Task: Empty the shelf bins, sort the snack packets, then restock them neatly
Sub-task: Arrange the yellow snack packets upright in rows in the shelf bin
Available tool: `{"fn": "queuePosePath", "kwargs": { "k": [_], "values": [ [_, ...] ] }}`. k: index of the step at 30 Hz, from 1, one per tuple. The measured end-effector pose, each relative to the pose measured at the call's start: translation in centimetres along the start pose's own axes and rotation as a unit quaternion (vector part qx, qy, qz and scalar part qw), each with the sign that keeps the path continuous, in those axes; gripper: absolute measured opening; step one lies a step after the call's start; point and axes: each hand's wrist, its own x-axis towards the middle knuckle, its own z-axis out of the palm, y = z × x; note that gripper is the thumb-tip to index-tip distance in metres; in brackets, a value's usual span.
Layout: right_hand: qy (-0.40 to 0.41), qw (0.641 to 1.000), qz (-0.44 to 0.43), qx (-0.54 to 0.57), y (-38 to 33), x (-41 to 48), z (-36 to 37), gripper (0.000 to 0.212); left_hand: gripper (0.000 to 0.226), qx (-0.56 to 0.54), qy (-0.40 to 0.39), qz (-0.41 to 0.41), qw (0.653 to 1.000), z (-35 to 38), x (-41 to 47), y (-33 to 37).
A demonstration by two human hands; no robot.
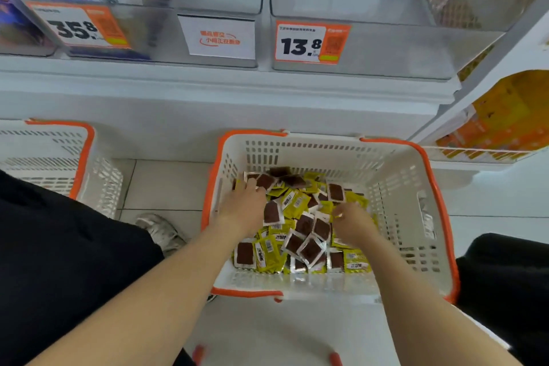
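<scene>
Floor: pale glossy tiles with thin grey grout lines, across the middle of the frame; brighter and washed out at bottom centre.
Shelf unit: white shop shelving filling the upper half of the frame, ending in a stepped white ledge from left edge to right.
Base panel: plain white board under that ledge, meeting the tiles at mid frame.
Price tags: orange and white; "35.8" at upper left, "13.8" right of upper centre.
Notice: white card with orange characters, between the two tags.
Side rack: second white shelf slanting down the right edge, with a white wire rail at mid right.
Light: even, cool white; soft shadows only.
</scene>
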Motion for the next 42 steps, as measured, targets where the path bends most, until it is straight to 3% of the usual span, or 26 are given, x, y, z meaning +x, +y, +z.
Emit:
{"fn": "queuePosePath", "kwargs": {
  "k": [3, 6, 10, 13, 16, 21, 24, 26, 28, 29, 30, 35, 39, 42],
  "values": [
    [0.018, 0.999, -0.001, 0.051, -0.4, 2.2, 0.6, 0.026, 0.030, -0.113, 0.050, -0.009, 0.992, 2.0, 2.1, 1.6],
    [0.034, 0.992, -0.011, 0.120, -2.4, 4.1, 1.8, 0.028, 0.037, -0.109, 0.087, 0.011, 0.990, 3.0, 4.4, 3.0],
    [0.022, 0.992, -0.081, 0.097, -4.9, 5.1, 4.2, 0.048, 0.068, -0.124, -0.011, 0.006, 0.992, 3.6, 6.9, 3.0],
    [0.032, 0.995, -0.046, 0.087, -6.2, 5.5, 5.0, 0.059, 0.050, -0.085, -0.055, 0.012, 0.995, 3.8, 8.3, 2.3],
    [0.008, 0.994, -0.036, 0.098, -6.8, 6.0, 4.5, 0.055, 0.048, -0.117, -0.052, -0.018, 0.992, 3.7, 9.2, 1.7],
    [-0.151, 0.984, -0.099, -0.009, -6.3, 8.1, 0.2, 0.041, 0.014, -0.134, 0.027, -0.080, 0.987, 3.1, 8.5, 2.2],
    [-0.174, 0.979, -0.102, 0.001, -5.9, 8.7, -3.4, 0.008, 0.004, -0.197, 0.072, -0.103, 0.972, 2.0, 7.8, 2.1],
    [-0.172, 0.981, -0.079, 0.033, -6.0, 8.7, -5.2, 0.025, 0.006, -0.260, 0.088, -0.109, 0.955, 0.6, 7.2, 2.0],
    [-0.177, 0.979, -0.052, 0.085, -6.3, 8.0, -6.4, 0.006, 0.011, -0.349, 0.098, -0.122, 0.924, -1.3, 6.4, 2.1],
    [-0.171, 0.976, -0.046, 0.127, -6.3, 8.0, -6.6, 0.021, 0.012, -0.380, 0.103, -0.122, 0.911, -2.3, 5.9, 2.1],
    [-0.158, 0.973, -0.050, 0.160, -6.6, 7.6, -6.8, 0.032, 0.014, -0.398, 0.107, -0.118, 0.904, -3.4, 5.5, 2.2],
    [-0.065, 0.955, -0.153, 0.247, -10.1, 3.2, -9.3, 0.019, 0.020, -0.418, 0.134, -0.062, 0.896, -9.2, 3.5, 2.3],
    [-0.109, 0.921, -0.190, 0.322, -12.5, 0.5, -13.3, 0.021, 0.038, -0.408, 0.153, 0.027, 0.900, -13.7, 1.5, 1.7],
    [-0.183, 0.888, -0.220, 0.359, -13.4, -0.9, -17.5, 0.034, 0.047, -0.367, 0.174, 0.078, 0.911, -17.6, 0.2, 1.1]
  ]
}}
